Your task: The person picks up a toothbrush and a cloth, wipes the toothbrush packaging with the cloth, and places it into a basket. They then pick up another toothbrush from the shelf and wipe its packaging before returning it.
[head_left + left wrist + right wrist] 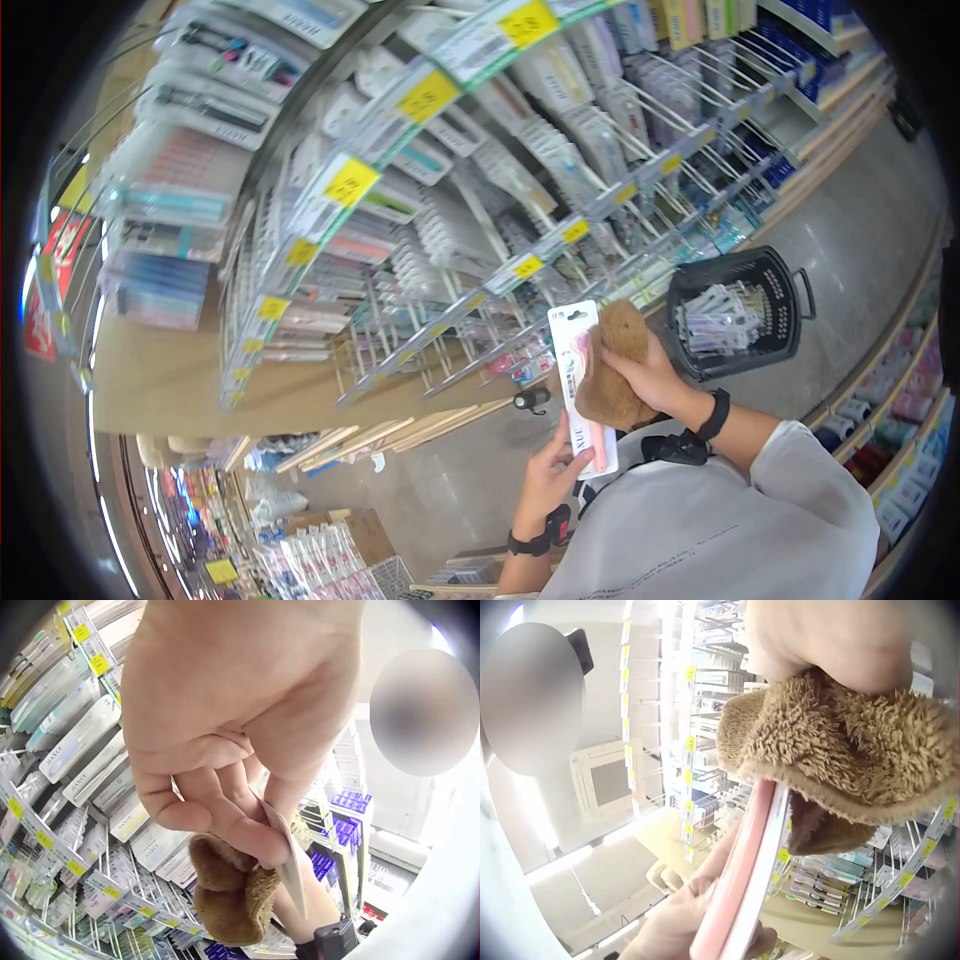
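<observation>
My left hand (548, 478) pinches the lower end of a blister-packed toothbrush (572, 355), a white card with a pink front. In the left wrist view, thumb and fingers (255, 836) grip the card's edge. My right hand (655, 383) holds a fuzzy brown cloth (612, 390) bunched against the pack's right side. Seen from the right wrist, the cloth (847, 750) hangs over the upper end of the pack (739, 881), covering part of it. Fingers of the right hand (829, 637) sink into the plush fabric.
Racks of hanging toothbrush packs with yellow price tags (350, 182) rise ahead and to the left. A dark basket (790, 340) holding several packs stands on the floor at right. Lower shelves (900, 460) line the right side; a cardboard box (368, 535) sits lower left.
</observation>
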`<state>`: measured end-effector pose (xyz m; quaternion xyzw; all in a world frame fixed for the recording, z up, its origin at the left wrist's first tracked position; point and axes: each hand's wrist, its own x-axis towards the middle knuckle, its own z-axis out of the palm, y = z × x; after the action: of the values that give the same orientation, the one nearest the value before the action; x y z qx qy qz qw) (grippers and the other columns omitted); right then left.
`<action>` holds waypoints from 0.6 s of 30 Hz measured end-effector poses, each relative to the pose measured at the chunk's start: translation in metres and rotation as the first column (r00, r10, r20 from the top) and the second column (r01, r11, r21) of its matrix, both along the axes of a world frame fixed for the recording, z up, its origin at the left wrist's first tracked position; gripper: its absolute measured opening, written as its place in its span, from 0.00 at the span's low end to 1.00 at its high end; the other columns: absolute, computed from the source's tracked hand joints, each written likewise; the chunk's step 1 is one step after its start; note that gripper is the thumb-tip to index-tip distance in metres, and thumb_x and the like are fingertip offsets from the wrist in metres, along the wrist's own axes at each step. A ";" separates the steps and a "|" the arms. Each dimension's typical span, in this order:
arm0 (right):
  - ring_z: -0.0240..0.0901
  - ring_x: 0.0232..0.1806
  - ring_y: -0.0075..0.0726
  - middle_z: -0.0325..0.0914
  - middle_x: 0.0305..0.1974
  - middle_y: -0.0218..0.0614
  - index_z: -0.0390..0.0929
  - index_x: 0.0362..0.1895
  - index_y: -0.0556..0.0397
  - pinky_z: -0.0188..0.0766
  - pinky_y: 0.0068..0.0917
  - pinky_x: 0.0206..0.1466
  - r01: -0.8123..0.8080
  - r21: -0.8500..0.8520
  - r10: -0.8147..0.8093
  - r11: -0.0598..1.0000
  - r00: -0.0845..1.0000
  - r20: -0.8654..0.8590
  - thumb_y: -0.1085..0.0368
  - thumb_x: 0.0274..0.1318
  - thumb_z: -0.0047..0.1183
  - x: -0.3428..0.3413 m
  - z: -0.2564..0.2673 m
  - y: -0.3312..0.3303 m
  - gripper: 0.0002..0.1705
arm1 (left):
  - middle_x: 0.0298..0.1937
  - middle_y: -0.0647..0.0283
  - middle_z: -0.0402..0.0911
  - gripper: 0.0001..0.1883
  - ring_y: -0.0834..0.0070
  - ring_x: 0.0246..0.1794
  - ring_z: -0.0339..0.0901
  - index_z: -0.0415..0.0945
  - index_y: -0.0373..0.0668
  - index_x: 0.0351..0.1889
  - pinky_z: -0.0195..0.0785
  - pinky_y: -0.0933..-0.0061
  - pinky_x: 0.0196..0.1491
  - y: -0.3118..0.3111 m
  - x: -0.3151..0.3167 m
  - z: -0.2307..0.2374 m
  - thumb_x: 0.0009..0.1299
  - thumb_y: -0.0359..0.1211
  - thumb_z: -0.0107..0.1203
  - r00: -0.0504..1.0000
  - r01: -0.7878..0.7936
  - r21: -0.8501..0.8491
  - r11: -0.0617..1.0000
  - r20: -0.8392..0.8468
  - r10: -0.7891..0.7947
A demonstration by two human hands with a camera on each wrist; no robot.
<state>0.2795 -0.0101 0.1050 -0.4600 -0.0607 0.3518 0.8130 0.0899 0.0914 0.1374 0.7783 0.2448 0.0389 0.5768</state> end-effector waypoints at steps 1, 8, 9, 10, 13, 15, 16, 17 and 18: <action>0.72 0.49 0.30 0.75 0.47 0.37 0.67 0.55 0.59 0.70 0.29 0.53 -0.074 -0.029 0.077 0.997 0.989 0.129 0.65 0.55 0.59 -0.006 -0.001 0.002 0.25 | 0.27 0.73 0.77 0.38 0.91 0.28 0.67 0.53 0.42 0.70 0.63 0.87 0.34 0.000 0.003 0.000 0.63 0.24 0.60 0.999 -0.025 0.009 1.000 0.027 0.025; 0.71 0.54 0.40 0.74 0.51 0.47 0.67 0.57 0.58 0.66 0.32 0.56 -0.400 -0.282 0.490 0.872 0.729 0.478 0.54 0.48 0.64 -0.026 0.003 -0.006 0.35 | 0.44 0.57 0.81 0.39 0.81 0.41 0.76 0.42 0.38 0.73 0.68 0.82 0.44 0.019 0.006 0.011 0.67 0.19 0.52 0.934 -0.300 -0.096 0.949 0.172 0.313; 0.73 0.52 0.44 0.75 0.49 0.49 0.68 0.56 0.59 0.68 0.33 0.54 -0.482 -0.389 0.619 0.785 0.606 0.499 0.53 0.46 0.65 -0.025 0.003 -0.007 0.36 | 0.43 0.56 0.81 0.38 0.81 0.40 0.77 0.42 0.37 0.73 0.68 0.81 0.45 0.019 0.007 0.016 0.67 0.19 0.51 0.913 -0.347 -0.125 0.929 0.182 0.366; 0.74 0.50 0.49 0.76 0.46 0.52 0.69 0.56 0.59 0.69 0.34 0.52 -0.534 -0.498 0.729 0.683 0.464 0.503 0.52 0.44 0.66 -0.022 0.007 -0.006 0.37 | 0.43 0.56 0.81 0.38 0.81 0.40 0.77 0.42 0.37 0.73 0.68 0.81 0.45 0.020 0.006 0.020 0.67 0.19 0.51 0.905 -0.362 -0.123 0.924 0.191 0.380; 0.76 0.45 0.56 0.77 0.41 0.56 0.69 0.54 0.62 0.71 0.36 0.48 -0.454 -0.716 0.847 0.531 0.300 0.438 0.50 0.41 0.67 -0.011 0.025 -0.007 0.40 | 0.43 0.56 0.81 0.38 0.81 0.41 0.77 0.42 0.36 0.72 0.68 0.80 0.46 0.019 0.002 0.028 0.67 0.19 0.52 0.858 -0.428 -0.166 0.888 0.232 0.457; 0.76 0.44 0.58 0.77 0.41 0.58 0.68 0.54 0.63 0.72 0.39 0.48 -0.358 -0.678 0.765 0.642 0.363 0.532 0.49 0.41 0.66 -0.004 0.011 -0.009 0.41 | 0.43 0.56 0.81 0.38 0.80 0.41 0.78 0.42 0.36 0.72 0.69 0.80 0.46 0.018 -0.004 0.031 0.67 0.20 0.52 0.836 -0.443 -0.182 0.878 0.268 0.478; 0.75 0.44 0.60 0.76 0.41 0.60 0.67 0.55 0.64 0.72 0.41 0.48 -0.260 -0.617 0.663 0.743 0.415 0.623 0.48 0.42 0.65 0.000 0.004 -0.010 0.42 | 0.43 0.56 0.81 0.38 0.80 0.41 0.78 0.42 0.36 0.72 0.69 0.80 0.46 0.018 -0.008 0.031 0.67 0.20 0.52 0.832 -0.448 -0.192 0.873 0.268 0.486; 0.77 0.47 0.50 0.77 0.44 0.54 0.66 0.56 0.65 0.72 0.36 0.51 -0.266 -0.586 0.634 0.765 0.471 0.614 0.50 0.45 0.64 0.006 -0.001 -0.010 0.40 | 0.43 0.55 0.81 0.38 0.79 0.42 0.78 0.43 0.36 0.72 0.68 0.79 0.47 0.019 -0.012 0.030 0.67 0.19 0.52 0.839 -0.440 -0.187 0.878 0.261 0.476; 0.77 0.47 0.50 0.77 0.44 0.54 0.66 0.56 0.65 0.72 0.36 0.51 -0.273 -0.590 0.641 0.760 0.465 0.611 0.50 0.45 0.64 0.010 -0.003 -0.011 0.40 | 0.43 0.55 0.81 0.38 0.78 0.43 0.78 0.43 0.36 0.72 0.68 0.79 0.47 0.019 -0.015 0.030 0.66 0.19 0.52 0.846 -0.434 -0.179 0.883 0.255 0.468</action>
<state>0.2895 -0.0207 0.1022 -0.6896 -0.4592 0.3271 0.4545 0.0747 0.1099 0.1671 0.6502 0.3352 0.2731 0.6248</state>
